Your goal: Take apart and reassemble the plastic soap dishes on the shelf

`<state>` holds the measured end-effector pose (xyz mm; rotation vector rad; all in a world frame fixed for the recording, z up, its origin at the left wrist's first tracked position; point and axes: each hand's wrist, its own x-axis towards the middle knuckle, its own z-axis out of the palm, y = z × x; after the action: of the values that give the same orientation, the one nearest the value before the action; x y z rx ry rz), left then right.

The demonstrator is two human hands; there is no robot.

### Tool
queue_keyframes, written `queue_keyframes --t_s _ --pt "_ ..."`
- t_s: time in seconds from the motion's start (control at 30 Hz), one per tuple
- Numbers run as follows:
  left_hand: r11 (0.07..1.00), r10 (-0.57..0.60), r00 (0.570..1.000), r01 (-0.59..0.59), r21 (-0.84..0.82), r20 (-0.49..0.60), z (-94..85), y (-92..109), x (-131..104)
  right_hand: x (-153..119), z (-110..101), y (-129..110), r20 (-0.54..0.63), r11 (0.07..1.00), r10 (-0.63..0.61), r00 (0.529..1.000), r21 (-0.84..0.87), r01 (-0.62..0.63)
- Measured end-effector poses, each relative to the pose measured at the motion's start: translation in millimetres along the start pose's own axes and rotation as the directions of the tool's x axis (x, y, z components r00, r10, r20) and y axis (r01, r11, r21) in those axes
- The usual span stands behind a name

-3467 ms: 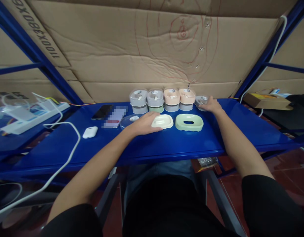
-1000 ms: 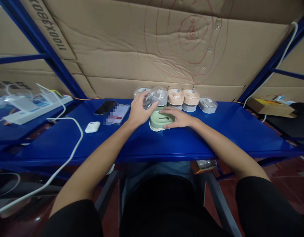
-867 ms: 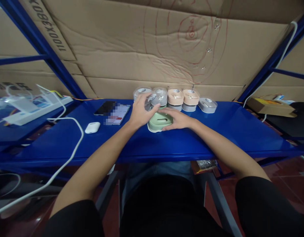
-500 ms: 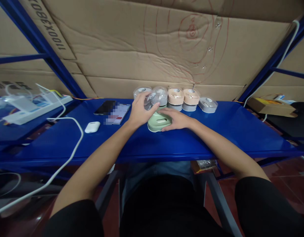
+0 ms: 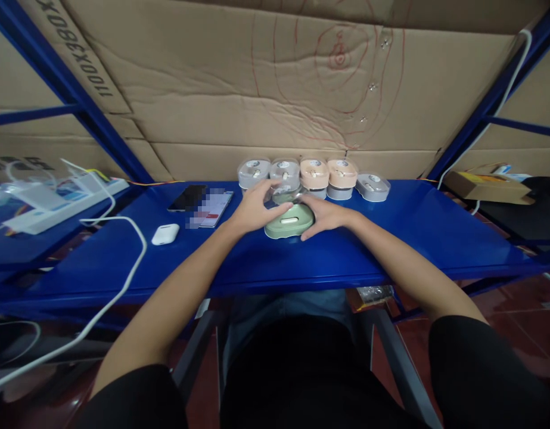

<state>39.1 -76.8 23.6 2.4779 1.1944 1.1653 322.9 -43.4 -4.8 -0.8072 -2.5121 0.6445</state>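
Observation:
A rounded green plastic box (image 5: pixel 290 222) with a pale slot-like mark on top sits on the blue table in front of me. My left hand (image 5: pixel 255 207) curves round a clear plastic lid (image 5: pixel 286 192), which is tilted at the back of the green box. The left thumb points across toward the box's top edge. On the right side, my right hand (image 5: pixel 326 215) wraps the green box, thumb at its front and fingers at its back near the lid. Part of the lid is hidden by my fingers.
Behind my hands stand stacked grey boxes (image 5: pixel 254 173), peach boxes (image 5: pixel 342 173) and a single grey box (image 5: pixel 373 187). To the left lie a dark phone (image 5: pixel 188 198), a lit phone (image 5: pixel 216 208) and a white earbud case (image 5: pixel 165 234). A white cable (image 5: pixel 138 262) hangs over the table's left side.
The clear lid has come down from in front of the rear boxes to the back of the green box. Both hands have shifted slightly, and the right fingers have opened wider round the box.

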Motion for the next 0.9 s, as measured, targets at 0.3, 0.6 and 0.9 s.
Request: queue_keyframes --t_s 0.3,0.6,0.9 --pt "0.998 0.045 0.942 -0.056 0.023 0.332 12.5 -4 -3 -30 -33 19 -0.019 0.960 0.266 0.964 0.098 -0.263" --pt "0.969 0.128 0.901 -0.203 0.142 0.413 17.8 -2 -11 -16 -12 -3 -0.093 0.999 0.033 0.995 -0.031 -0.036" --pt "0.963 0.098 0.888 -0.199 0.182 0.450 20.1 6 -16 -27 -26 0 -0.042 0.997 0.022 0.999 -0.079 -0.026"
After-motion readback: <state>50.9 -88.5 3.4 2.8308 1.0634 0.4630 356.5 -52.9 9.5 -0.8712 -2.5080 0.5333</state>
